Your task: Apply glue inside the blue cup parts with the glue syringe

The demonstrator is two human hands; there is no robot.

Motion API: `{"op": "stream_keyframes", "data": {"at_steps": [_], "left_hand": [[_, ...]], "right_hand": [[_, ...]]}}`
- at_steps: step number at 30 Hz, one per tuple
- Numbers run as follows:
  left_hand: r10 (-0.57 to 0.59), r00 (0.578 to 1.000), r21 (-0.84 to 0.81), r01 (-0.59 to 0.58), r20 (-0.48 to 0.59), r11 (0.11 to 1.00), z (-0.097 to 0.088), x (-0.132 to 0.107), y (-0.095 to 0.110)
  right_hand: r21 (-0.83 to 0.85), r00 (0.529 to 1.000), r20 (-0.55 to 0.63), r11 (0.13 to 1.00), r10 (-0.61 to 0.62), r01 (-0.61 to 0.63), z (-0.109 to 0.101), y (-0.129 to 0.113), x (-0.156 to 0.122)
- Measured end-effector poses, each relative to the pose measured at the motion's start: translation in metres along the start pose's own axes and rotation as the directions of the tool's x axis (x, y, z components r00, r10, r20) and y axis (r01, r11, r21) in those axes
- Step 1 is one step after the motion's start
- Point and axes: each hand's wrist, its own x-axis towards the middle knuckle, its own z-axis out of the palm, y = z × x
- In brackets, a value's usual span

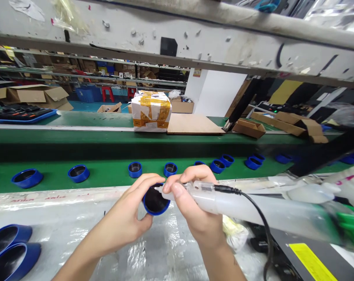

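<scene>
My left hand [127,216] is closed around a round blue cap [155,202], its dark hollow tilted toward me. My right hand [191,205] grips a translucent white syringe-like dispenser [223,201] like a pen. Its thin tip [158,189] touches the cap's upper rim. A black cable [257,212] leaves the dispenser and drops to the right. Both hands hover above a bench covered in clear plastic film [77,218].
Several blue caps [78,173] lie open side up in a row on the green conveyor belt [106,175]. Two more blue caps [9,249] sit at the lower left. A taped parcel [151,110], cardboard boxes [248,127] and a flat board [193,125] stand on the far belt.
</scene>
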Motion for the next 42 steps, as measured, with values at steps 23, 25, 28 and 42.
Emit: {"op": "stream_keyframes", "data": {"at_steps": [23, 25, 28, 42], "left_hand": [[0.007, 0.999, 0.086, -0.002, -0.052, 0.996, -0.009, -0.004, -0.002], [0.011, 0.998, 0.09, -0.005, -0.062, 0.996, -0.01, -0.004, -0.003], [0.01, 0.997, 0.096, -0.003, -0.072, 0.995, -0.012, -0.004, -0.003], [0.003, 0.993, 0.096, 0.009, -0.119, 0.995, -0.016, -0.002, 0.004]], "right_hand": [[-0.225, 0.998, -0.018, 0.973, -0.055, 0.049, -0.009, -0.008, 0.002], [-0.248, 0.998, -0.002, 0.967, -0.057, 0.054, -0.009, -0.008, 0.001], [-0.289, 0.998, 0.011, 0.955, -0.063, 0.064, -0.008, -0.009, 0.002], [-0.49, 0.999, 0.046, 0.871, -0.005, 0.027, -0.009, -0.01, -0.003]]}}
